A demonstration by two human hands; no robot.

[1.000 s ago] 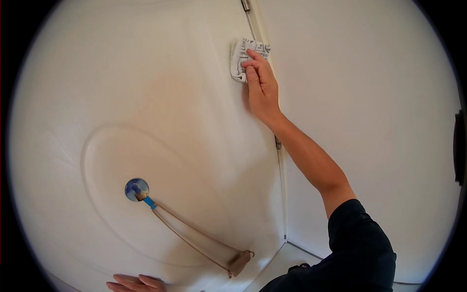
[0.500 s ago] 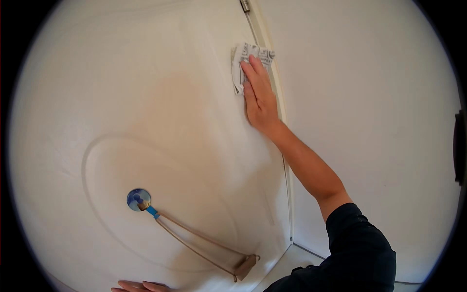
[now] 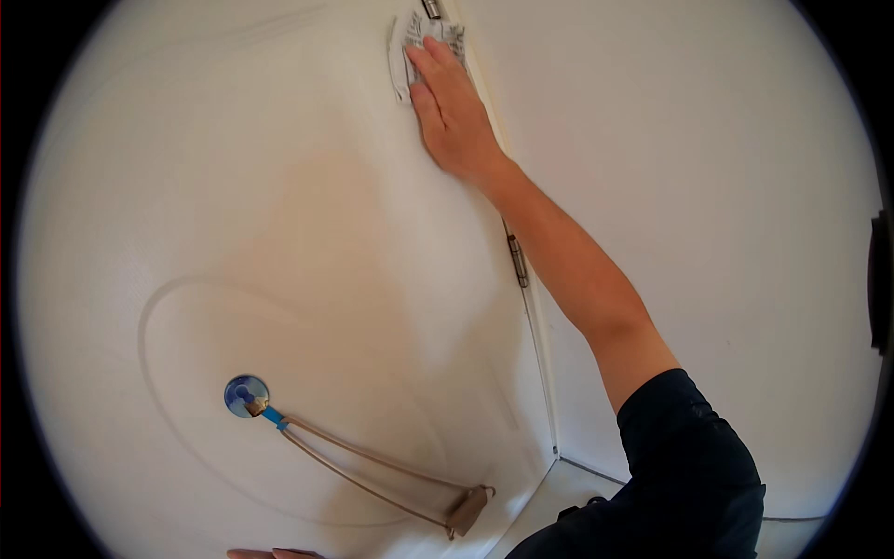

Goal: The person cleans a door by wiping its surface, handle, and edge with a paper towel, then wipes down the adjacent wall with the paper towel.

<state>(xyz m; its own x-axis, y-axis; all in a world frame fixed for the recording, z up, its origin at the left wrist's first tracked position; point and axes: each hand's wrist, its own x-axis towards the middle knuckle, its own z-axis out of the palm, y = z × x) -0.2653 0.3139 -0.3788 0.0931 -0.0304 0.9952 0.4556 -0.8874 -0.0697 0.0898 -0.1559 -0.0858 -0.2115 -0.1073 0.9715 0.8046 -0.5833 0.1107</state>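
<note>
High on the white door (image 3: 307, 186), my right hand (image 3: 453, 116) presses a crumpled white cloth (image 3: 403, 61) with black print flat against the surface. Its fingers lie over the cloth, close to the hinge edge. My left hand (image 3: 270, 554) barely shows at the bottom edge of the view; its fingers look extended against the door, and the rest is out of sight. A round blue suction hook (image 3: 247, 396) is stuck to the door between the hands. From it hangs a looped beige strap (image 3: 363, 473) with a brown block-like piece (image 3: 467, 512) at its lower end.
Metal hinges (image 3: 518, 261) run along the door's right edge, one just above the cloth. A plain white wall (image 3: 708, 214) stands to the right. Pale floor (image 3: 559, 494) shows at the lower corner, and a dark object (image 3: 878, 284) sits at the far right.
My right hand has slid the cloth upward along the hinge edge, and a middle hinge has come into view. Less of my left hand shows at the bottom. The view has shifted slightly.
</note>
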